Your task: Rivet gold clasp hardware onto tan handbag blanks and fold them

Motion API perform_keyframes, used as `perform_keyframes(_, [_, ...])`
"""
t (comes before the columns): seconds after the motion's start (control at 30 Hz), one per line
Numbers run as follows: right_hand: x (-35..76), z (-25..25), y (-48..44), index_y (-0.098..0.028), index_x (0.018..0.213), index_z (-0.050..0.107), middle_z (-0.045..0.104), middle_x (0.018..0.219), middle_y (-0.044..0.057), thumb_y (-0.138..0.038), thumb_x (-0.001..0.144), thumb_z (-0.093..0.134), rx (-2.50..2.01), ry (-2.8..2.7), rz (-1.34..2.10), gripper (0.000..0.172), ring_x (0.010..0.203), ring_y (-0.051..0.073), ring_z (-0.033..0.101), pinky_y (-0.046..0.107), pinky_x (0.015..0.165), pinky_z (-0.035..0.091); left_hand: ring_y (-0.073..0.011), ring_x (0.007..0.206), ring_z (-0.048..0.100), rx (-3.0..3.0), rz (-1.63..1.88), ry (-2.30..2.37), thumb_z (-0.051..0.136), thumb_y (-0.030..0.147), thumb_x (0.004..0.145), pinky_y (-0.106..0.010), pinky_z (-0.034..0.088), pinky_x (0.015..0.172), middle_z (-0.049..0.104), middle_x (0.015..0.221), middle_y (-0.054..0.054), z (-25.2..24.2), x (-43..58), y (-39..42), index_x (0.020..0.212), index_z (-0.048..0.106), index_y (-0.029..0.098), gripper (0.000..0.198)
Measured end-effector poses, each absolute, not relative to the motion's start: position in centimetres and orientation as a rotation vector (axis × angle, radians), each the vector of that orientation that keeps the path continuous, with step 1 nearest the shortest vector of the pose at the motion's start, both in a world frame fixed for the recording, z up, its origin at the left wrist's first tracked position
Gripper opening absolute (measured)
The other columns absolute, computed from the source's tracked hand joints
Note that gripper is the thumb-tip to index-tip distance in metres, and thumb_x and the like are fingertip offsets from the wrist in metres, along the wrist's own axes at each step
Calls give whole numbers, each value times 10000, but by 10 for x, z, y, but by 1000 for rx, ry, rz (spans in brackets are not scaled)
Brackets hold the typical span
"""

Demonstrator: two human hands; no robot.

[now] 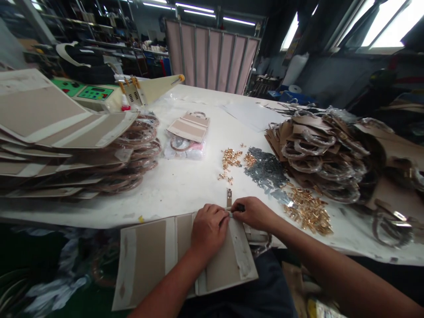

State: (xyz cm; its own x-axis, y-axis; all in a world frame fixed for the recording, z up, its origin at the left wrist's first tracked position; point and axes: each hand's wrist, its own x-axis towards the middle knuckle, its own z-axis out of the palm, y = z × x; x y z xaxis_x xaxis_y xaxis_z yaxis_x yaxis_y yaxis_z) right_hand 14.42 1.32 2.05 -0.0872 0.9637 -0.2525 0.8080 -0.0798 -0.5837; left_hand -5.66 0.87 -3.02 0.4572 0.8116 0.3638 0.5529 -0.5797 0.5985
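Note:
A flat, opened-out beige bag panel (149,260) with pale strips lies over the table's front edge and my lap. My left hand (210,227) presses on its upper edge, fingers curled and close together. Just beyond the fingertips, a short strap with a metal fitting (229,196) sticks out onto the table. My right hand (253,214) meets the left there, its fingers pinched around a small dark object (240,207); its far end is hidden. Beside the right forearm a plastic-wrapped handle (263,245) shows from under the panel.
Gold fittings (308,210), grey metal plates (266,168) and small gold pieces (231,158) lie in heaps. Stacked panels with wrapped handles stand left (66,132) and right (314,150). A smaller bag piece (190,126) sits mid-table, a machine with green panels (94,92) behind.

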Motion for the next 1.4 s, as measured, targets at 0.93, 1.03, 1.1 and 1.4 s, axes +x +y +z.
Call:
perform_keyframes(0.93, [259,10,90,-204,1222,791,808,1061,94,-401,881,703,-2309,-1702,319,404,943,243,733,304,831,506,-287,1147,603,2436,844,1074,679,97,926,-504,467,945,711,1223,-54,-34,-58,17,1071,757,271,239])
perform_keyframes(1.03, [282,-1,113,-203,1292,765,784,1170,121,-391,843,745,-2356,-1676,266,487,1005,265,720,306,832,499,-280,1128,615,2411,863,1086,703,83,909,-498,468,941,725,1195,-44,-35,-57,17,1054,757,277,248])
perform_keyframes(1.1, [290,-7,121,-199,1223,796,794,1124,114,-367,829,760,-2366,-1675,282,430,955,252,723,291,785,489,-279,1135,614,2397,869,1092,713,79,903,-498,466,947,728,1195,-41,-35,-57,16,1053,756,282,255])
perform_keyframes(1.4, [299,-10,116,-198,917,813,778,802,50,-290,834,714,-2331,-1547,343,159,740,193,683,271,654,431,-275,1136,615,2402,886,1084,699,123,936,-493,467,943,730,1202,-41,-37,-57,16,1060,756,287,214])
